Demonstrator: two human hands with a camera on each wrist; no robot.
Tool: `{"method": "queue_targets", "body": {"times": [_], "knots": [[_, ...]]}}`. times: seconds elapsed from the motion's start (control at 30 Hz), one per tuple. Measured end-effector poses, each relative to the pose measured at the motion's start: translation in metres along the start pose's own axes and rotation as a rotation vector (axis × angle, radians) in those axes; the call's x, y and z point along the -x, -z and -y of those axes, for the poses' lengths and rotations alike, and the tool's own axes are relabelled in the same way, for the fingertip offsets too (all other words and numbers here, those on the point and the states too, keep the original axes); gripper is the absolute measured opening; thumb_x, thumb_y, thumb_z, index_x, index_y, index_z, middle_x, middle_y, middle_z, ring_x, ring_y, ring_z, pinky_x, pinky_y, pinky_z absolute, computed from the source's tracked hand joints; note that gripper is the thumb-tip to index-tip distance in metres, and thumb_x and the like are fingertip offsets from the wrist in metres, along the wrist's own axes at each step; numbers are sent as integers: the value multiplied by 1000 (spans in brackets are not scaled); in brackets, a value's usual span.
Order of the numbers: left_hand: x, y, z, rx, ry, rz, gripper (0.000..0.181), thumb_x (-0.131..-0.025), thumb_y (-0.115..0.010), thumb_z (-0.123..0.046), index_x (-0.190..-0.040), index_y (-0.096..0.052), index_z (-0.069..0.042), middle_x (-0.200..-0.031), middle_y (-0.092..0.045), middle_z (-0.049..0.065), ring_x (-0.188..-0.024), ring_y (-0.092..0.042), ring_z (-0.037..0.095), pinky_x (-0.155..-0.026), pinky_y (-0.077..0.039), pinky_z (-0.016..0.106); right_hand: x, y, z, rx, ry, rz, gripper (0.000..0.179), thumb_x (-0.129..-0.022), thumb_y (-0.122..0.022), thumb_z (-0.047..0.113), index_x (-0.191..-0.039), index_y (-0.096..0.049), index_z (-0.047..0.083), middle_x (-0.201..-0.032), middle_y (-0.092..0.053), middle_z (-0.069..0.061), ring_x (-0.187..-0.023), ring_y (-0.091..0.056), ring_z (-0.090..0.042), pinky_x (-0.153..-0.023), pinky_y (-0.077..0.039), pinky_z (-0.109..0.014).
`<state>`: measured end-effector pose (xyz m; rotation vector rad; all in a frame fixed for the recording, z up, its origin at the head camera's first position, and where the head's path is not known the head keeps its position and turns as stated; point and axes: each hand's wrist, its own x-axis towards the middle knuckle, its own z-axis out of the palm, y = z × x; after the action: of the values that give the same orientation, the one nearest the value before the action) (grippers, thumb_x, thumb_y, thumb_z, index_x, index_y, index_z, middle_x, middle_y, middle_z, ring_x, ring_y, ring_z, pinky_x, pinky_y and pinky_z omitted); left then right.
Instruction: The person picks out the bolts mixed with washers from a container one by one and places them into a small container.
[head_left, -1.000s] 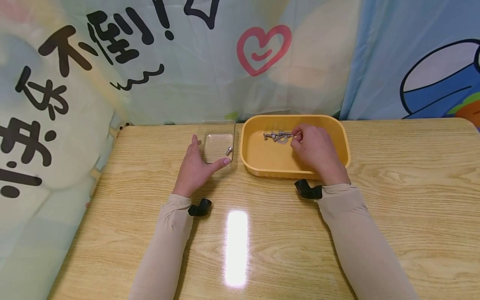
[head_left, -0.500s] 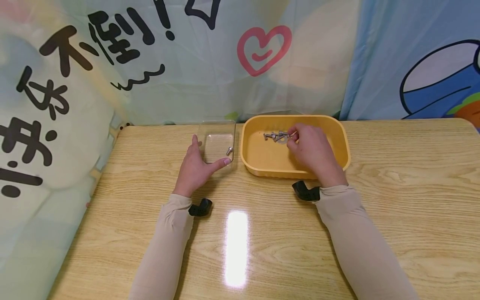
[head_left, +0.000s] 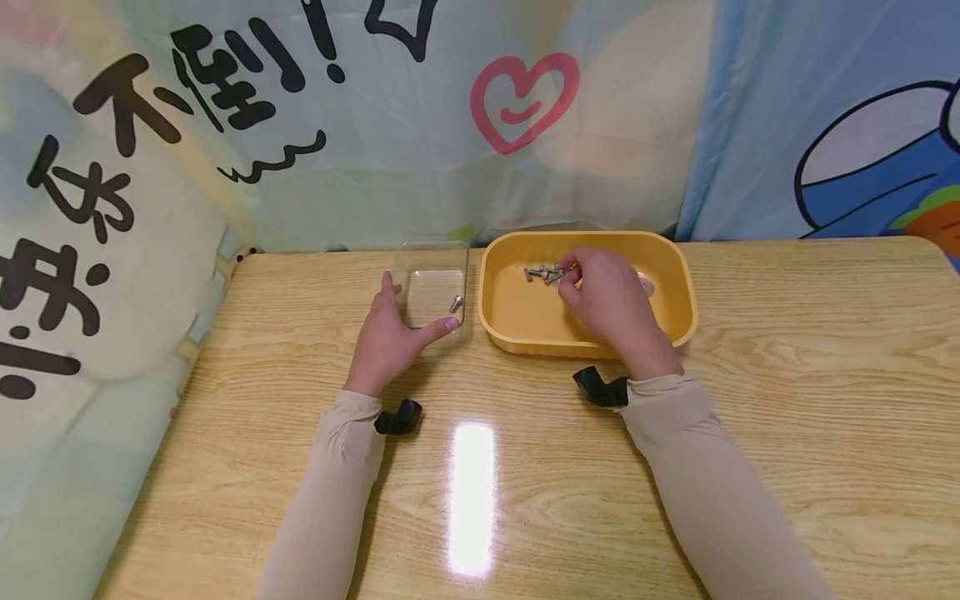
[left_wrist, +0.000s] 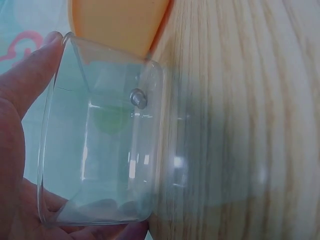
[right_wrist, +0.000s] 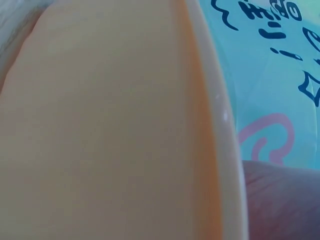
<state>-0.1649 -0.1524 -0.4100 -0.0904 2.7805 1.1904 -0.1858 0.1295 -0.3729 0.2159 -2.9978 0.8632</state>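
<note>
A printed cloth [head_left: 270, 200] with black lettering stands behind a wooden table [head_left: 810, 375]. The left hand [head_left: 386, 346] holds a clear box [head_left: 435, 292] between its widely parted thumb and fingers, the thumb at the near right corner. One screw [head_left: 456, 303] sits inside that box, toward the same corner. Just right is a yellow tray [head_left: 525, 317], with a small pile of screws [head_left: 542, 273] on its floor. The right hand [head_left: 611, 296] reaches into the tray, thumb and forefinger drawn together at the pile; whether they pinch a screw cannot be told.
</note>
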Motion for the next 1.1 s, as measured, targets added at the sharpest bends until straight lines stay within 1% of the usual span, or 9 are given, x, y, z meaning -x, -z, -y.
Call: {"method": "queue_targets", "body": {"times": [0.07, 0.2, 0.33, 0.4, 0.57, 0.7, 0.93, 1.1], "knots": [[0, 0, 0, 1, -1, -3, 130, -76, -80, -63, -161, -2, -3, -158, -36, 16, -145, -33, 35, -117, -30, 50, 0, -1, 2, 6, 29, -7, 23, -94, -54, 7, -110, -67, -3, -96, -66, -16, -87, -57, -33, -79, -46, -47], [0, 0, 1, -2, -6, -6, 130, -76, -79, -63, -161, -2, -2, -158, -36, 16, -145, -34, 35, -116, -30, 50, 1, -4, 6, 23, 54, -24, 20, -93, -55, 7, -107, -68, -1, -94, -67, -14, -85, -57, -33, -77, -45, -47], [-1, -1, 3, -1, -7, -3, 130, -76, -79, -64, -161, -2, -3, -158, -36, 16, -145, -34, 34, -116, -30, 49, 2, -7, 10, 16, 86, -40, 20, -93, -55, 5, -105, -69, -1, -92, -67, -14, -83, -58, -32, -80, -45, -47], [-1, -2, 3, 1, -6, -3, 130, -76, -79, -65, -161, -2, -3, -157, -36, 16, -145, -34, 34, -116, -31, 49, 3, -8, 12, 8, 102, -37, 20, -93, -54, 4, -105, -69, -2, -92, -67, -14, -84, -58, -32, -81, -46, -46], [-1, -3, 4, 2, -9, -6, 130, -76, -79, -64, -161, -3, -2, -157, -37, 16, -145, -34, 34, -116, -31, 49, 3, -11, 17, -3, 125, -21, 20, -93, -54, 4, -106, -69, -2, -92, -67, -14, -84, -58, -30, -77, -47, -43], [-1, -3, 3, 2, -13, -8, 130, -75, -80, -64, -161, -4, -2, -156, -38, 16, -144, -35, 34, -116, -31, 49, 3, -15, 22, -16, 137, -1, 21, -93, -56, 5, -109, -69, -2, -94, -67, -14, -86, -58, -30, -77, -48, -43], [-1, -2, 3, -1, -12, -6, 129, -76, -79, -64, -161, -3, -2, -157, -37, 16, -144, -34, 34, -116, -31, 49, 2, -19, 32, -12, 168, -12, 19, -93, -58, 5, -107, -69, -1, -94, -68, -13, -85, -59, -29, -78, -50, -42], [-1, -2, 3, -3, -12, -11, 129, -77, -79, -64, -161, -3, -2, -157, -37, 17, -144, -35, 35, -116, -31, 49, 2, -22, 40, -30, 179, -5, 20, -93, -59, 5, -108, -69, -1, -94, -67, -13, -85, -59, -29, -79, -49, -41]]}}
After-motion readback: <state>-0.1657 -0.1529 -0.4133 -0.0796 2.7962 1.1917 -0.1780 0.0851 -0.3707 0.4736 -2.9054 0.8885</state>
